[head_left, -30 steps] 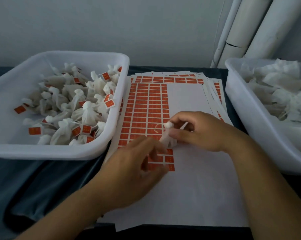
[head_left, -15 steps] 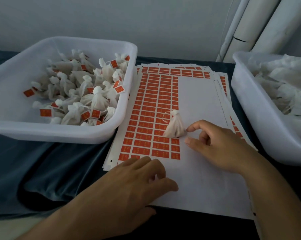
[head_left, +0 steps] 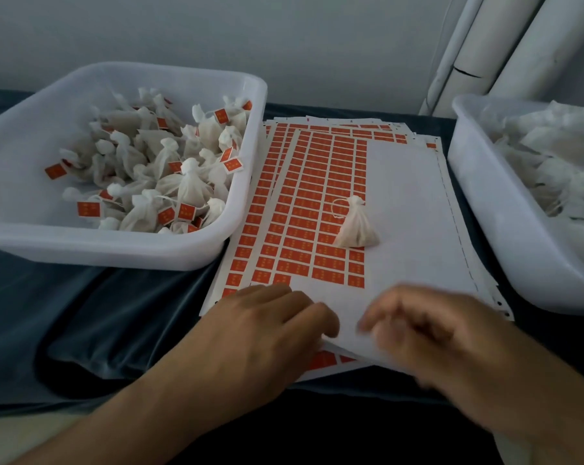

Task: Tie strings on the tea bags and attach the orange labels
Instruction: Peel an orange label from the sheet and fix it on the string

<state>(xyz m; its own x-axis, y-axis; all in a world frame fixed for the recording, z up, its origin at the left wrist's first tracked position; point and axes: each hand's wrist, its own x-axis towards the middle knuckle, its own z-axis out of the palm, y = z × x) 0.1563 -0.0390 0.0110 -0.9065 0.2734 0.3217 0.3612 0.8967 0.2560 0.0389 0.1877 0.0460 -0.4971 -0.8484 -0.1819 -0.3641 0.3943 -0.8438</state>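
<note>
The tea bag (head_left: 356, 226) stood upright on the top label sheet (head_left: 404, 203), its wide base down and its tied neck pointing up and slightly away from the person, so its long axis ran near vertical; a loop of string (head_left: 337, 207) curled off the neck to the left, over the orange labels (head_left: 304, 209). To the left sat a white tub (head_left: 82, 246) holding finished bags with orange tags (head_left: 156, 169); to the right a second white tub (head_left: 505, 223) held loose white bags (head_left: 545, 152); the stack of sheets lay between the tubs on a dark cloth (head_left: 99, 317), and white pipes (head_left: 505, 45) rose behind. The bag lay well apart from both hands, farther up the sheet, nothing between. The left hand (head_left: 267, 333) rested at the near edge of the stack, fingers bent over the lifted corner of the top sheet; whether it pinched the paper could not be told. The right hand (head_left: 428, 330) was blurred, fingers loosely curled above the sheet; its hold could not be told.
</note>
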